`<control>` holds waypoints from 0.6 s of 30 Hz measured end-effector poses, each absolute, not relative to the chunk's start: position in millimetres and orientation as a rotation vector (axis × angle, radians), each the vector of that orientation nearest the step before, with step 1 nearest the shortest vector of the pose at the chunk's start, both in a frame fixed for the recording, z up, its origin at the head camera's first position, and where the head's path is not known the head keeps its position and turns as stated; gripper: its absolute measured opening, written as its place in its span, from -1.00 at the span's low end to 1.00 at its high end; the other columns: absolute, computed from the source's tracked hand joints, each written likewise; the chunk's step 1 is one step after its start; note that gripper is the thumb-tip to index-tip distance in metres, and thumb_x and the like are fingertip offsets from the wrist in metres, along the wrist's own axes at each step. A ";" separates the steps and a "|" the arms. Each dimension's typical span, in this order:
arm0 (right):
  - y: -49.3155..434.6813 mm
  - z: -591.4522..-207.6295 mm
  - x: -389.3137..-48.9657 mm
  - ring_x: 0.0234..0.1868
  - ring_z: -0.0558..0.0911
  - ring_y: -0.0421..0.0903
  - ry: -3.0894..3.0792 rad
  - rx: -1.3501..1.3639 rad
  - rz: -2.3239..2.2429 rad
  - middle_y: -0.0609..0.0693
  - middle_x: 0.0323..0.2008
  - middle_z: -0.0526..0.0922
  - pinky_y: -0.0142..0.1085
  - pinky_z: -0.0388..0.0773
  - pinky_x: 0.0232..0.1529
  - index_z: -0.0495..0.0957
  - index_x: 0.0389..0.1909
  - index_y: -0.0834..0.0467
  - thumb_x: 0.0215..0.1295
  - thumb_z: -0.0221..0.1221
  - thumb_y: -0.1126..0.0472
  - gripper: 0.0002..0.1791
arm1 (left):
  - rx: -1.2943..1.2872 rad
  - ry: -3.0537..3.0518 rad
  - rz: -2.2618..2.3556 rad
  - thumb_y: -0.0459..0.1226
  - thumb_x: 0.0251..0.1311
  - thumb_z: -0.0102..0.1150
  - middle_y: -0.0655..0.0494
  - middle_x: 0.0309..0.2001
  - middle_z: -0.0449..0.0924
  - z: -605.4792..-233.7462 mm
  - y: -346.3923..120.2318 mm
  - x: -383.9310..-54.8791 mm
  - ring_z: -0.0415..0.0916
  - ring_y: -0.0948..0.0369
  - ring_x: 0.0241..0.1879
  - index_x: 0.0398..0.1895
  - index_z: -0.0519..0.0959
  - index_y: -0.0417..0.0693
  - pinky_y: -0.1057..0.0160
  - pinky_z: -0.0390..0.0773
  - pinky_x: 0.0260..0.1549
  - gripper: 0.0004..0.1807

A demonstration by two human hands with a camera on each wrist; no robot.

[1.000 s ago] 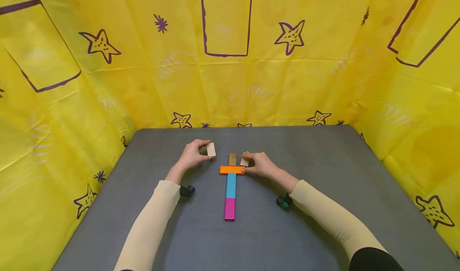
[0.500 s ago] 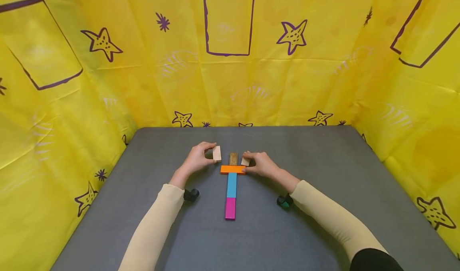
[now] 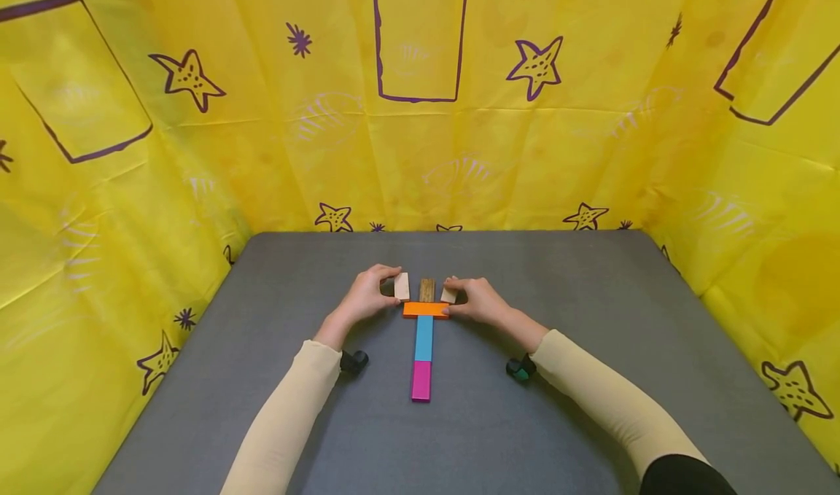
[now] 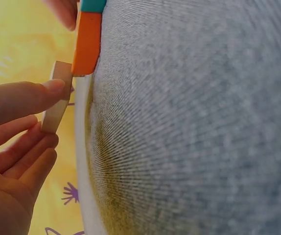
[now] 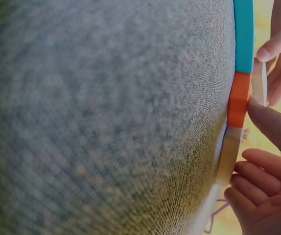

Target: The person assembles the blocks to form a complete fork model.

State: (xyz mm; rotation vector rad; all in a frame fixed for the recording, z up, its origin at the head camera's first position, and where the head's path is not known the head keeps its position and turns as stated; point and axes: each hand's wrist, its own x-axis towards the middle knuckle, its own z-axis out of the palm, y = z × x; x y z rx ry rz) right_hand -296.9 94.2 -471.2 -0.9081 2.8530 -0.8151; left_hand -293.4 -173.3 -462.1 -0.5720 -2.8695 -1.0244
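My left hand (image 3: 364,295) pinches a pale wooden block (image 3: 402,286) between thumb and fingers, tilted just off the left end of an orange block (image 3: 426,310). On the other side, my right hand (image 3: 482,302) spans a second pale wooden block (image 3: 449,296) that lies on the table; its thumb is right at the orange block's right end in the right wrist view. Between the two pale blocks, a brown grained block (image 3: 427,290) stands out behind the orange one. Towards me a blue block (image 3: 424,338) and a magenta block (image 3: 421,382) continue the line.
All the blocks lie on a grey cloth-covered table (image 3: 558,276). Yellow drapes (image 3: 275,152) with purple starfish drawings rise behind its far edge and along both sides. A dark wrist camera (image 3: 355,362) sits under the left wrist, another one (image 3: 520,368) under the right.
My left hand has brought its pale block rightward and nearer, from apart to close beside the orange block's left end. The right hand and the lined-up blocks have stayed put.
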 end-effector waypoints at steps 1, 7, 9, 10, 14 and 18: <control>94.3 -471.1 -296.9 0.26 0.45 0.06 2.852 -0.905 -0.815 0.13 0.18 0.52 -0.06 0.40 0.24 0.48 0.19 0.22 0.09 0.36 0.01 -0.34 | -0.570 -2.874 -1.020 -0.32 -0.07 0.45 -0.09 0.13 0.48 -462.5 -172.7 -293.5 0.45 -0.01 0.11 0.25 0.44 -0.16 0.02 0.47 0.12 -0.29; 93.5 -471.0 -297.4 0.27 0.45 0.06 2.849 -0.891 -0.814 0.13 0.19 0.52 -0.06 0.39 0.24 0.48 0.20 0.22 0.09 0.36 0.01 -0.33 | -0.552 -2.908 -1.016 -0.31 -0.06 0.44 -0.07 0.13 0.49 -463.8 -169.9 -295.8 0.44 0.00 0.10 0.25 0.44 -0.13 0.02 0.46 0.13 -0.29; 93.1 -471.2 -297.4 0.27 0.44 0.06 2.849 -0.881 -0.811 0.13 0.19 0.51 -0.06 0.40 0.24 0.48 0.20 0.22 0.09 0.36 0.00 -0.33 | -0.547 -2.923 -1.016 -0.31 -0.05 0.44 -0.07 0.12 0.49 -464.0 -169.4 -296.9 0.43 -0.01 0.10 0.25 0.44 -0.14 0.01 0.46 0.13 -0.29; 93.0 -471.0 -297.2 0.27 0.45 0.06 2.851 -0.877 -0.809 0.13 0.19 0.51 -0.06 0.40 0.23 0.48 0.20 0.22 0.09 0.36 0.00 -0.33 | -0.540 -2.931 -1.014 -0.31 -0.05 0.44 -0.07 0.12 0.49 -464.1 -169.2 -297.3 0.43 0.00 0.10 0.26 0.44 -0.13 0.02 0.46 0.14 -0.29; 93.0 -470.7 -296.5 0.27 0.44 0.05 2.854 -0.863 -0.810 0.12 0.19 0.52 -0.07 0.40 0.24 0.48 0.20 0.21 0.08 0.36 0.00 -0.33 | -0.539 -2.952 -1.003 -0.30 -0.05 0.44 -0.07 0.12 0.50 -465.6 -169.4 -299.1 0.43 0.00 0.10 0.26 0.44 -0.13 0.02 0.44 0.15 -0.29; 93.2 -470.6 -296.3 0.27 0.44 0.05 2.855 -0.859 -0.816 0.12 0.18 0.52 -0.06 0.39 0.24 0.48 0.20 0.22 0.08 0.36 0.01 -0.33 | -0.563 -2.956 -0.982 -0.29 -0.05 0.45 -0.08 0.12 0.51 -467.1 -169.6 -301.2 0.44 0.01 0.08 0.25 0.44 -0.15 0.02 0.44 0.15 -0.30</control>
